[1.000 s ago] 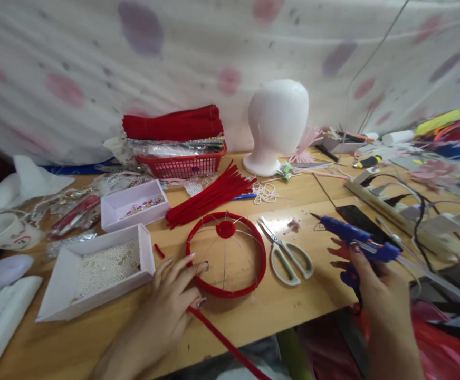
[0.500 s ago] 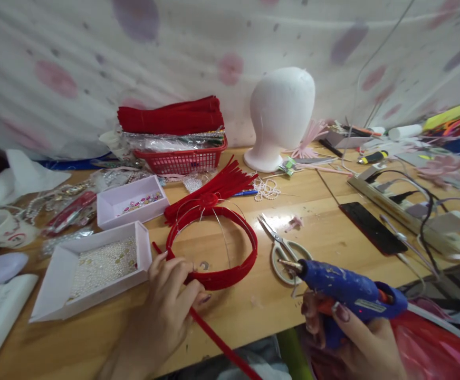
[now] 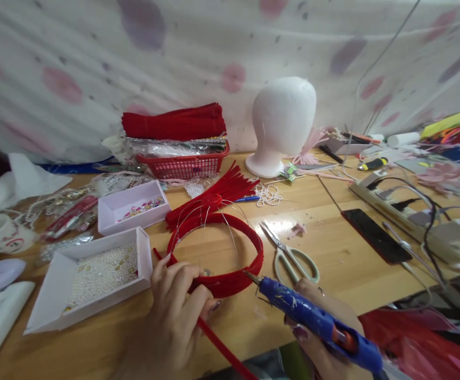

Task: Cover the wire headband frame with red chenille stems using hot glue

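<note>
A red fuzzy ring (image 3: 230,282) with thin wires arching over it to a red round piece (image 3: 211,200) is at the middle of the table. My left hand (image 3: 180,303) pinches the ring's near left side, together with a red strip (image 3: 224,345) that runs down past the table edge. In my right hand (image 3: 320,327) is a blue glue gun (image 3: 297,306), gripped from below. Its metal nozzle touches or nearly touches the ring's near right side; which of the two I cannot tell.
Scissors (image 3: 289,256) lie right of the ring. Two white boxes (image 3: 145,256) (image 3: 129,206) hold beads at left. Behind are red strips (image 3: 230,187), a red basket (image 3: 186,168) and a white foam head (image 3: 283,124). At right lie a phone (image 3: 374,236) and a power strip (image 3: 400,216).
The glue gun in my right hand has moved left to the ring, its nozzle now tilted up and left. My left hand still grips the ring and strip. The view has shifted slightly.
</note>
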A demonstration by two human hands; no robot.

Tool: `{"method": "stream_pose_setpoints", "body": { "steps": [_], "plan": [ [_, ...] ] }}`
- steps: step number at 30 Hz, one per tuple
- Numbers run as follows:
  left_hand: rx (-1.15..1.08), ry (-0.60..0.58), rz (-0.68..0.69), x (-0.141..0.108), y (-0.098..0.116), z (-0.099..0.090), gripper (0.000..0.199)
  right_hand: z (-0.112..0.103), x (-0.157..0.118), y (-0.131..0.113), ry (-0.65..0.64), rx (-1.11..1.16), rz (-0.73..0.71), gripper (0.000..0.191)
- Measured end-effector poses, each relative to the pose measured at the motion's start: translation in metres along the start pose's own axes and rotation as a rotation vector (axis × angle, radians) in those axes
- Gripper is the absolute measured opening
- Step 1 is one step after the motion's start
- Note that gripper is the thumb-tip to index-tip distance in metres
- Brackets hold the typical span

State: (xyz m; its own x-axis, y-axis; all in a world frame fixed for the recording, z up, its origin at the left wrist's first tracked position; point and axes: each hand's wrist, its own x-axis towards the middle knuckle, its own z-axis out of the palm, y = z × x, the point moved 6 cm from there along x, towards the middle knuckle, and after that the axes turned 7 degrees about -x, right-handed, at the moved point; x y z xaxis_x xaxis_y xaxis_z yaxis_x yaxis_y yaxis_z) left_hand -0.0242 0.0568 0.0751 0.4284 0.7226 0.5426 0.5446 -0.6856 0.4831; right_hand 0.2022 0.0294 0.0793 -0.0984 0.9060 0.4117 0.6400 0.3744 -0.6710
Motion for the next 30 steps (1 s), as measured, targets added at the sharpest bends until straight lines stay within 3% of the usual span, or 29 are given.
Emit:
{"method": "stream_pose_setpoints", "body": {
  "steps": [12, 18, 22, 30],
  "plan": [
    [-0.005, 0.056, -0.025, 0.002, 0.0, -0.002, 0.024, 0.0, 0.009, -0.009, 0.066, -0.033, -0.057, 0.032],
    [0.023, -0.002, 0.007, 0.002, 0.0, -0.001, 0.022, 0.002, 0.007, -0.006, 0.043, -0.028, -0.043, 0.029],
    [-0.003, 0.048, -0.024, 0.0, -0.001, -0.001, 0.023, 0.004, 0.004, -0.002, 0.011, 0.015, -0.042, 0.021],
    [-0.009, 0.04, -0.03, -0.002, -0.002, 0.002, 0.023, 0.006, 0.003, 0.001, 0.007, 0.017, -0.064, 0.016]
  ]
}}
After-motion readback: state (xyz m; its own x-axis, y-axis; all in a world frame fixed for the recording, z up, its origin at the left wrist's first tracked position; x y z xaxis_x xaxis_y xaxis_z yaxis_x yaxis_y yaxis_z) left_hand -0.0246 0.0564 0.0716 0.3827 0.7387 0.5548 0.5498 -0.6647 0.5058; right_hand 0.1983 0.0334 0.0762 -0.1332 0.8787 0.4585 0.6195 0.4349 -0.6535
